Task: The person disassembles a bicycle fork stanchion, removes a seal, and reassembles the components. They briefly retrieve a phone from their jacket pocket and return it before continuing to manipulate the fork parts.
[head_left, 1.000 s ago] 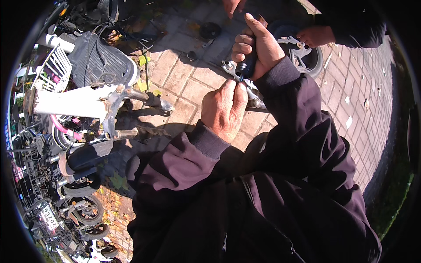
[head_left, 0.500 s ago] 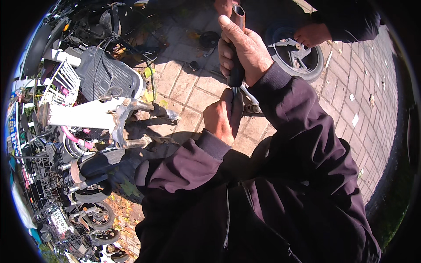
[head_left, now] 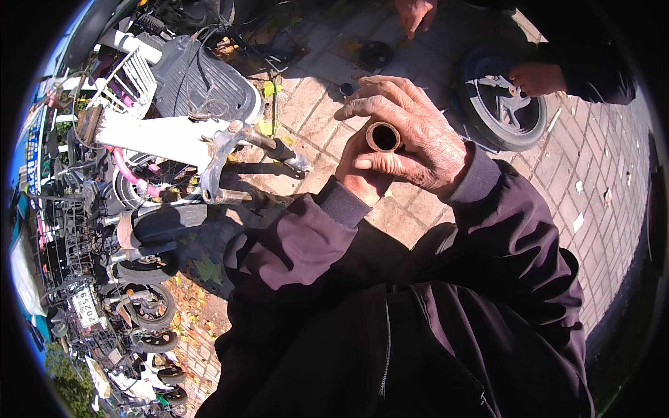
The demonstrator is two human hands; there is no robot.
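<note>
A metal tube [head_left: 383, 126] points its round open end up at me, in front of my chest. My right hand [head_left: 425, 143] curls around its upper end, with the thumb on the near side and the fingers bent over the far side. Lower down, my left hand [head_left: 357, 174] is wrapped around the tube or the piece below it. My right hand covers most of the left hand's fingers, and the tube's lower part is hidden. Beyond my hands, small wheel parts lie on the paving [head_left: 317, 111].
A white scooter frame [head_left: 153, 136] with a grey footboard [head_left: 202, 80] lies at the left, among several parked bikes. At the upper right, a co-worker's hand [head_left: 536, 78] touches a small wheel [head_left: 512, 129]. Another person's hand [head_left: 417, 12] hangs at the top.
The tube has tipped from lengthwise to end-on toward me. My right hand has come down and nearer my left, its fingers looser. The co-worker's hand at the top has moved off the tube.
</note>
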